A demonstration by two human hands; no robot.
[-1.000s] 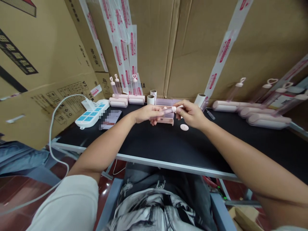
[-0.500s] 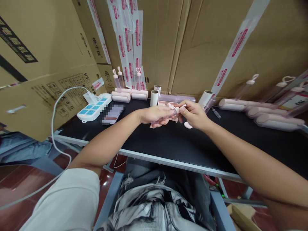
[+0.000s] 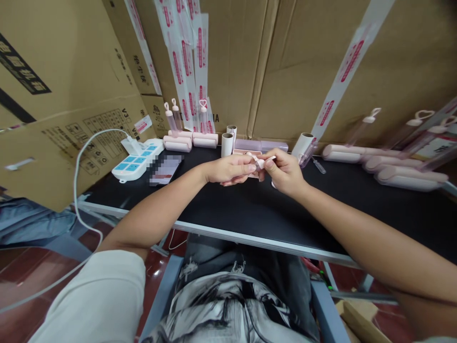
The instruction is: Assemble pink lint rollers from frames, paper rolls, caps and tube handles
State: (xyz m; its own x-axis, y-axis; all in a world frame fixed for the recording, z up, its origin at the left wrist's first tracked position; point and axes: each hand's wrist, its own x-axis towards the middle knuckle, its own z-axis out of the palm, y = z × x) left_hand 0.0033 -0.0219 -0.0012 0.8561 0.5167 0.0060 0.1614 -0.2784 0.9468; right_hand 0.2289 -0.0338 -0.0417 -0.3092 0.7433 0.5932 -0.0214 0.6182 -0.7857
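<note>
Both hands meet above the middle of the black table. My left hand [image 3: 230,169] is closed around a translucent handle tube [image 3: 254,162], most of which its fingers hide. My right hand [image 3: 288,175] pinches a pale pink loop cap [image 3: 261,164] at the tube's end. Cap and tube touch, but I cannot tell whether they are joined. Behind my fingers lies a pink part [image 3: 246,152], partly covered. A small pale pink disc [image 3: 273,185] shows just under my right hand.
White cardboard tubes [image 3: 226,145] and lilac roller covers [image 3: 248,145] stand and lie behind. Pink lint rollers [image 3: 177,143] with upright handles line the back. More lint rollers [image 3: 410,178] lie right. At left are a power strip [image 3: 137,162] and a phone [image 3: 166,170].
My left hand's fingers have closed further around the tube, and less of it shows beneath them. My right hand has moved slightly left, covering more of the disc. The view shifted a little.
</note>
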